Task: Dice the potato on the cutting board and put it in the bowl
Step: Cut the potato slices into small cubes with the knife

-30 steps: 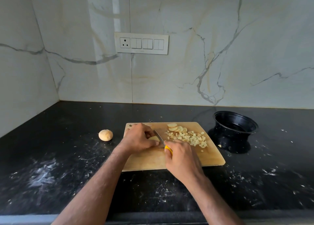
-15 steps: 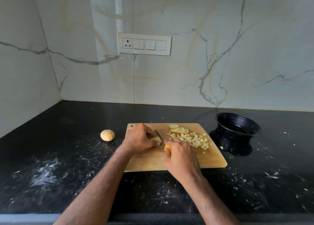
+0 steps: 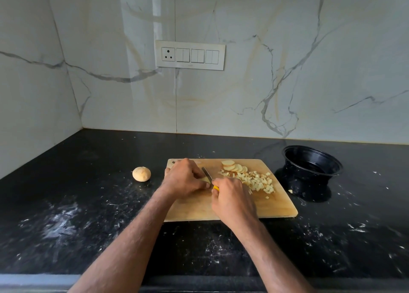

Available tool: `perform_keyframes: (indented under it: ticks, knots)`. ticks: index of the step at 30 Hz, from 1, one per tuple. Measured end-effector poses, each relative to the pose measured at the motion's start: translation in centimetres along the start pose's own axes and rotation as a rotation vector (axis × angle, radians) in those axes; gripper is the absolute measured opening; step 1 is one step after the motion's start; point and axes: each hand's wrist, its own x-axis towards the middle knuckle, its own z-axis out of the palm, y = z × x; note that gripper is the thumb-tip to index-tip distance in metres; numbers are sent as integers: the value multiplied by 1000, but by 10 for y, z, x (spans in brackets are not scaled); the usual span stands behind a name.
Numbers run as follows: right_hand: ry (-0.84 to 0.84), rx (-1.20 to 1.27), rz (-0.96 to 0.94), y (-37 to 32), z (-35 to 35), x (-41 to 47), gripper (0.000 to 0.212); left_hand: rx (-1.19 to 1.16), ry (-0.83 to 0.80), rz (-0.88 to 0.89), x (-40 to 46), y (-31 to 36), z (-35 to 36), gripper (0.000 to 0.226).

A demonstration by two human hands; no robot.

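Head view shows my left hand (image 3: 184, 178) pinning a potato piece (image 3: 205, 179) on the cutting board (image 3: 232, 208), right hand (image 3: 232, 200) gripping the knife (image 3: 207, 174); diced pile (image 3: 257, 182) and slices (image 3: 233, 167) wait, bowl (image 3: 313, 166) apparently unfilled.

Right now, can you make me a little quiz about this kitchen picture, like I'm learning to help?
1. True or false: the round black plastic bowl already holds the pale diced potato cubes.
2. Which hand grips the yellow-handled knife: A) left hand B) right hand?
3. Fill in: the whole round tan potato sits on the black counter, to the ___ of the wooden cutting board.

Key: 1 false, they lie on the board; 2 B; 3 left.
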Motion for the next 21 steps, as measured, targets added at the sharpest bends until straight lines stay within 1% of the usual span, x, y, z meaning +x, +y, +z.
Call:
perform_keyframes:
  ticks: [3, 8, 11, 13, 14, 16, 17, 19, 20, 21]
  knots:
    - [-11, 8, 5, 1, 0, 1, 21, -19, 14, -29, 0, 1, 2, 18]
    - [-37, -14, -10, 0, -2, -8, 24, -24, 23, -59, -3, 3, 2, 17]
    - [-30, -6, -28, 1, -5, -17, 26, -28, 32, -66, -5, 5, 1, 23]
    - [-33, 1, -38, 3, -9, -25, 28, -26, 39, -66, -5, 5, 1, 19]
    - [-39, -1, -41, 4, -11, -28, 28, -29, 46, -62, -6, 4, 2, 20]
    - [-42, -4, -51, 5, -14, -34, 27, -38, 62, -43, -8, 3, 2, 24]
    - [-40, -3, -54, 6, -16, -36, 27, -44, 55, -25, -9, 3, 2, 31]
    - [-35, 4, -62, 7, -19, -38, 28, -70, -9, 33, -12, 2, 1, 50]
    - [-35, 3, -65, 7, -20, -39, 28, -69, -49, 73, -13, 3, 0, 54]
    - [-37, 0, -68, 8, -21, -39, 28, -53, -82, 105, -13, 4, 0, 53]
